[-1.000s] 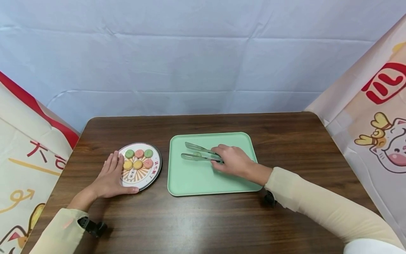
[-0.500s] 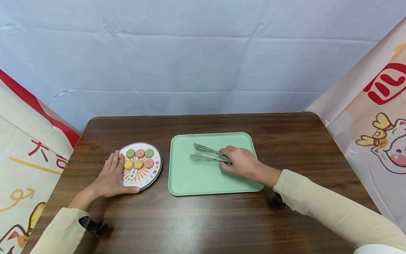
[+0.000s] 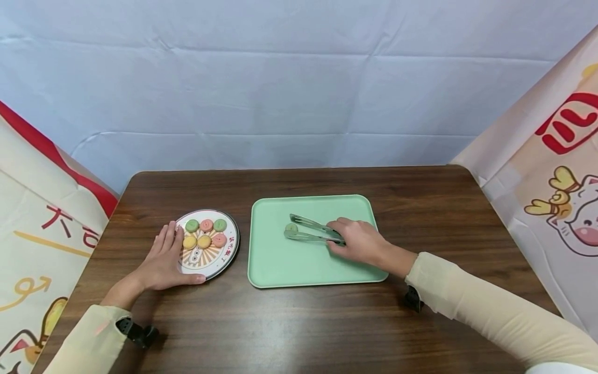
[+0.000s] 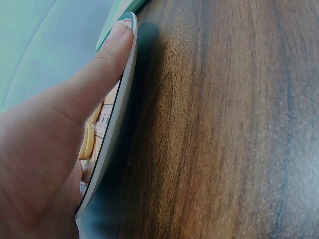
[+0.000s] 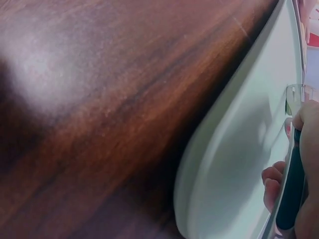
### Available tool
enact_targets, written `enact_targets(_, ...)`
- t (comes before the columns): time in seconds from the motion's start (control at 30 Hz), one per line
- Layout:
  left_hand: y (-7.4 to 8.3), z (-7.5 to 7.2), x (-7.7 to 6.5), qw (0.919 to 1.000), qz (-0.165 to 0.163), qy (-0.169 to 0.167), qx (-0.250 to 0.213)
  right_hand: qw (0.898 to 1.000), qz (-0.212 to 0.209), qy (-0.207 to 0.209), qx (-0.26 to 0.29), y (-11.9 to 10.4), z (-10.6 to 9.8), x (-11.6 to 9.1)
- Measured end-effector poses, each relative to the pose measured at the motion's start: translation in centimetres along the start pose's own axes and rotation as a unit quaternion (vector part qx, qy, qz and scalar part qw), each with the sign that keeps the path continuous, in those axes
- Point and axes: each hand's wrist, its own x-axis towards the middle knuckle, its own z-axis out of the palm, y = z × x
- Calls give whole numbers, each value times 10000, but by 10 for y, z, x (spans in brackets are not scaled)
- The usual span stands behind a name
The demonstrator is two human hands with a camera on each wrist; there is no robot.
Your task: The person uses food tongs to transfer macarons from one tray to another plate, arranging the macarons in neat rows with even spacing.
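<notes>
My right hand (image 3: 357, 241) grips a pair of metal tongs (image 3: 310, 237) over the mint-green tray (image 3: 299, 270). The arms of the tongs stand apart and point left. Close to their tips, on the tray, is a green macaron (image 3: 291, 227). A dark handle (image 5: 292, 191) of the tongs shows against the palm in the right wrist view. My left hand (image 3: 163, 259) rests at the near left side of a round patterned plate (image 3: 219, 267), fingers extended. Its thumb (image 4: 102, 64) lies along the rim. Green, pink and yellow macarons (image 3: 204, 241) sit on that plate.
Plate and tray stand side by side on a brown wooden table (image 3: 280, 332), with a strip of wood between them. A pale cloth (image 3: 280, 93) hangs behind the table's far edge. Printed cloths (image 3: 565, 208) flank it on both sides.
The right hand has drawn the tongs to the right over the tray, and the green macaron now shows more plainly near their tips. My left hand has stayed at the plate.
</notes>
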Motion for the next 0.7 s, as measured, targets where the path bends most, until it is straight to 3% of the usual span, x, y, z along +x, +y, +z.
enact_targets(0.47,-7,4,1,9998,52,94,-151,10000,-7,-31,27,1,4,0)
enact_targets(0.7,-2,3,-1,9995,124,202,-184,10000,-30,-49,67,1,9,1)
